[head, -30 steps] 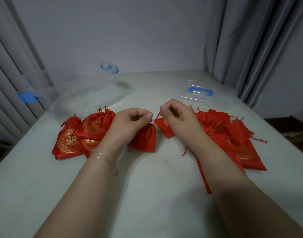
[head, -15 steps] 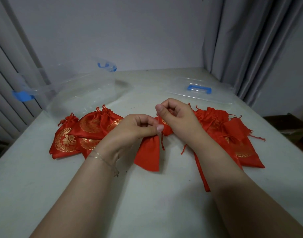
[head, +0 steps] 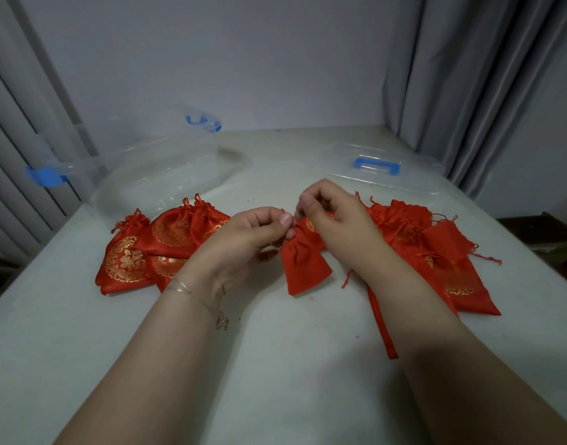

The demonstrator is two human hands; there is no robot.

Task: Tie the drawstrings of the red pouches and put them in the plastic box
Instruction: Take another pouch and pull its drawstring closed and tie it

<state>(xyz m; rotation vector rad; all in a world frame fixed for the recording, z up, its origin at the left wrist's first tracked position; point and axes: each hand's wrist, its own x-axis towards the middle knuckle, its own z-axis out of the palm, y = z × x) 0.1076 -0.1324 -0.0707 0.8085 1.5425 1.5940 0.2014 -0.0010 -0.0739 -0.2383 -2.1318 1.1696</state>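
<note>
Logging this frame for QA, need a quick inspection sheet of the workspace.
Surface: pale table, small specks.
Job's things: plastic box back left, no pouches inside; tied pouches left; loose pouches right; held pouch centre.
Clutter: box lid, blue handle, back right.
Hands: left hand and right hand pinch the held pouch's neck.
Cables: nothing seen.
Surroundings: grey curtain right, plain wall behind.
</note>
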